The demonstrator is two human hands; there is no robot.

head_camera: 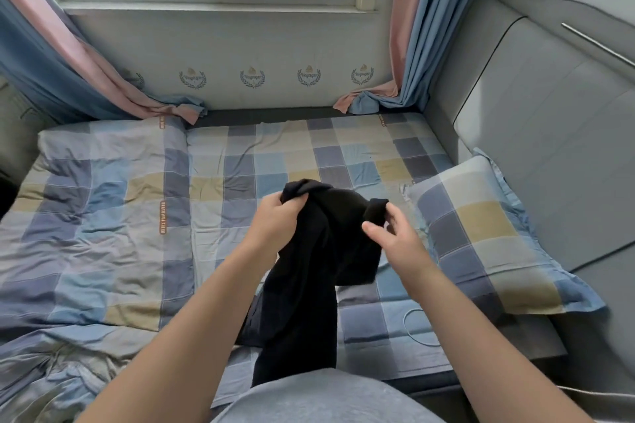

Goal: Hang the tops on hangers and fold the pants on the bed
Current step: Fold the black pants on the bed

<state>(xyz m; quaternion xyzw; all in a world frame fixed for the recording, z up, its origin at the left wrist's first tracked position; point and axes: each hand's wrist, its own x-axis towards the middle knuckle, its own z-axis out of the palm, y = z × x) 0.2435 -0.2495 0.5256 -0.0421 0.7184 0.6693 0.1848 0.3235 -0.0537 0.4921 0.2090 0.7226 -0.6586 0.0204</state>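
A black garment (319, 271) hangs in the air over the bed (309, 154), its lower part drooping down toward my lap. My left hand (275, 223) grips a bunched upper edge of it with curled fingers. My right hand (391, 233) pinches another upper corner of the cloth between thumb and fingers. I cannot tell whether the garment is a top or pants. No hanger is in view.
A checked quilt (92, 216) lies rumpled on the bed's left half. A checked pillow (488, 233) sits at the right beside the padded headboard (536, 106). A thin white cable (412, 326) loops on the sheet. Curtains (409, 55) hang by the window.
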